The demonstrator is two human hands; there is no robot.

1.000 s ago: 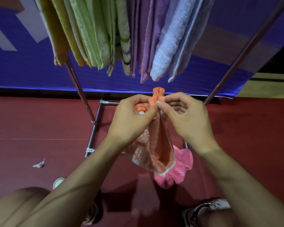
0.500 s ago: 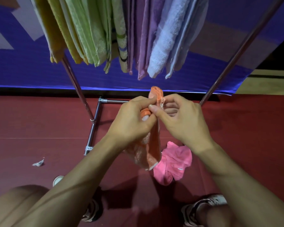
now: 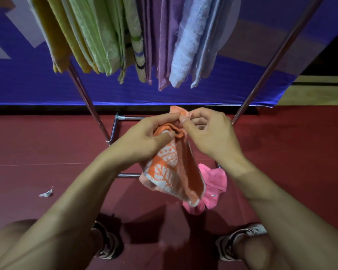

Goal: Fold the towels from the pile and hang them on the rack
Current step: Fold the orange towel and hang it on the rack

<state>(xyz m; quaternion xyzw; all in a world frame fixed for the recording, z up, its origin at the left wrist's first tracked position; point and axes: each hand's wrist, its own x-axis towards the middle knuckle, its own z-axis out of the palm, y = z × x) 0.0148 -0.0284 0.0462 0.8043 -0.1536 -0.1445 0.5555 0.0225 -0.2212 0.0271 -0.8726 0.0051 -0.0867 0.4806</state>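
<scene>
An orange towel (image 3: 173,172) with a white pattern hangs bunched between both hands in the middle of the view. My left hand (image 3: 142,139) grips its gathered top edge, thumb pressed on the fold. My right hand (image 3: 211,133) pinches the same top corner from the right side. Below it a pink towel (image 3: 215,184) lies crumpled on the red floor. The metal rack (image 3: 265,71) rises above, with yellow, green, purple and pale blue towels (image 3: 125,36) hanging folded from its top.
The rack's base bars (image 3: 115,127) rest on the red floor (image 3: 47,145) just beyond my hands. A blue banner (image 3: 37,88) lines the wall behind. A small scrap of paper (image 3: 46,194) lies at left. My shoes (image 3: 240,240) stand at the bottom.
The orange towel has spread wider below my hands, showing its white pattern. Both hands kept their grip at the top edge, shifting slightly apart.
</scene>
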